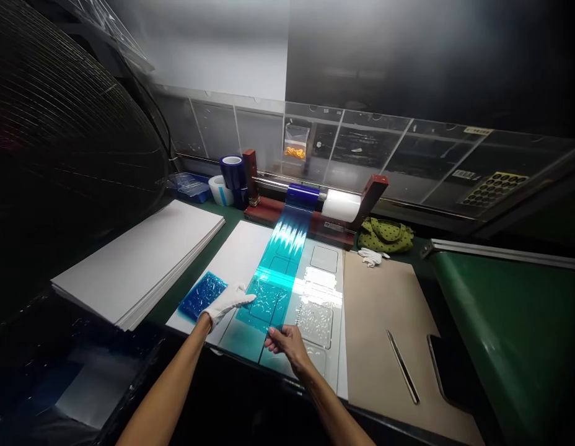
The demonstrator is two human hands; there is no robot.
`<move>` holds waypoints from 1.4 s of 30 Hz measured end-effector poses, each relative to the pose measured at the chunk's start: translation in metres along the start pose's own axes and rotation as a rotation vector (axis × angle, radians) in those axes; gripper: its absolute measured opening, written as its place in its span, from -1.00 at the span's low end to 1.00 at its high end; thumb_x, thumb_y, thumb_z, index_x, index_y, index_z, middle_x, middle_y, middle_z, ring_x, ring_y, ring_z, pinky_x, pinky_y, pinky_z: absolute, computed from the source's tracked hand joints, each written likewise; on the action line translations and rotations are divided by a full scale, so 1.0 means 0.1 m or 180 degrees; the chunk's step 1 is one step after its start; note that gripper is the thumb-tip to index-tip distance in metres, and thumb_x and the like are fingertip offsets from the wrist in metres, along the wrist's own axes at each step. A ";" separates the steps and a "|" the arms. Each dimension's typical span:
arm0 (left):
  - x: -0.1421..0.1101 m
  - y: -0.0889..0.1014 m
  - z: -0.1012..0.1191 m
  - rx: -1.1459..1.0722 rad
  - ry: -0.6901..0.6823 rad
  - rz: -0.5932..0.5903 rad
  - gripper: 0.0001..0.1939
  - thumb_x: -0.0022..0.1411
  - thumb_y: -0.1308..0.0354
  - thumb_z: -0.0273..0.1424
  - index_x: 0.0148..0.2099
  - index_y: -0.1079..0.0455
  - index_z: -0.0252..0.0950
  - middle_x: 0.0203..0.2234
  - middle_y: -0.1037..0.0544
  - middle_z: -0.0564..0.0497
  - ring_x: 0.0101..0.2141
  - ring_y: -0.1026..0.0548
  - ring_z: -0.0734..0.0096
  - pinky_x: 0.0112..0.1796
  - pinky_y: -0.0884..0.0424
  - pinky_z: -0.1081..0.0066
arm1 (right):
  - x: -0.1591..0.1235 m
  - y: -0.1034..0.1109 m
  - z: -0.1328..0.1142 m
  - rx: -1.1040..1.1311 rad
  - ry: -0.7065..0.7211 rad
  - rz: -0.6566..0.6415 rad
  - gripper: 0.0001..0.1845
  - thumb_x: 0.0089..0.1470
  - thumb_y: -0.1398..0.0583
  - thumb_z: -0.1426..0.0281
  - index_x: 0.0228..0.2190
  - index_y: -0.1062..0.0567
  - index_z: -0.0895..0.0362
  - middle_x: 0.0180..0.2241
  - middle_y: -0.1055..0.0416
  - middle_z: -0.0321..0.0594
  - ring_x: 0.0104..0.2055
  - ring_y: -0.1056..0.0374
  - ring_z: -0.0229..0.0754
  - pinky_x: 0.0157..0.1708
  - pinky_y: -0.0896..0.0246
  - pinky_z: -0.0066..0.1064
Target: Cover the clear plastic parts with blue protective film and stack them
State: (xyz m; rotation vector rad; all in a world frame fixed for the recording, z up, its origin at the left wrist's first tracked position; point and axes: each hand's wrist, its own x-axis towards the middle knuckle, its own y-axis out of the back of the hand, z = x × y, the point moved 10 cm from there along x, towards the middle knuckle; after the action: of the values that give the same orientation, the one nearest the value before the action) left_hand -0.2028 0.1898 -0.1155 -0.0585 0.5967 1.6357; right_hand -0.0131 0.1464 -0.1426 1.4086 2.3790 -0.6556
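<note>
at lower centre, the right hand [287, 342] pinches blue film [291, 238], gloved left hand [228, 302] open at its edge; uneven tension could crease it.

The gloved left hand [228, 303] touches the blue film [280, 260]; the bare right hand [286, 344] seems to pinch its near edge. A pen [403, 367] lies on brown board [378, 322].

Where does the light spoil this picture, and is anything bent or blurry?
Head view: white glare crosses the blue film and clear sheet; left side and lower edge sink into near-black; wide-angle stretching toward the edges; gloved hand and bare hand look fairly sharp.
</note>
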 end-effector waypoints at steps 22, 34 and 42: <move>-1.14 -0.14 -1.37 -0.0783 0.0358 0.0638 -0.46 -0.18 -0.26 -0.02 -0.59 0.00 -0.24 -0.73 -0.08 0.27 -0.66 -0.10 0.63 -0.54 -0.05 0.48 | -0.62 -0.38 1.37 0.0361 -0.0506 0.0511 -0.32 -0.47 -0.28 -0.15 -0.56 -0.42 0.23 -0.55 -0.45 -0.17 -0.60 -0.28 -0.39 -0.53 -0.20 -0.51; -1.68 0.06 -2.04 -0.1100 0.1527 0.0676 -0.48 -0.29 -0.32 -0.08 -0.32 -0.31 -0.29 -0.47 -0.58 -0.12 -0.39 -0.55 0.19 -0.37 -0.41 0.34 | -1.06 0.65 0.73 -0.1345 -0.0017 0.0933 -0.59 -0.04 -0.16 0.08 -0.43 -0.49 0.20 -0.48 -0.50 -0.16 -0.50 -0.41 -0.22 -0.51 -0.27 -0.44; -1.77 0.20 -1.51 0.0021 0.1268 0.0918 -0.57 -0.11 -0.16 0.03 -0.32 -0.40 -0.19 -0.53 -0.55 0.07 -0.42 -0.52 0.20 -0.46 -0.41 0.36 | -1.67 3.09 -0.20 -0.2892 -0.0524 0.3309 -0.68 0.12 -0.04 0.35 -0.11 -0.42 0.13 -0.09 -0.38 0.03 -0.02 -0.28 -0.02 -0.15 -0.14 -0.24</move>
State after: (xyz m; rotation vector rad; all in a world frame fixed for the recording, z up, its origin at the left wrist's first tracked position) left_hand -0.2370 -0.0339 -0.1730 -0.3113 0.9484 1.9177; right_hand 0.3374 0.1609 -0.1180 1.6819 1.1772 0.4991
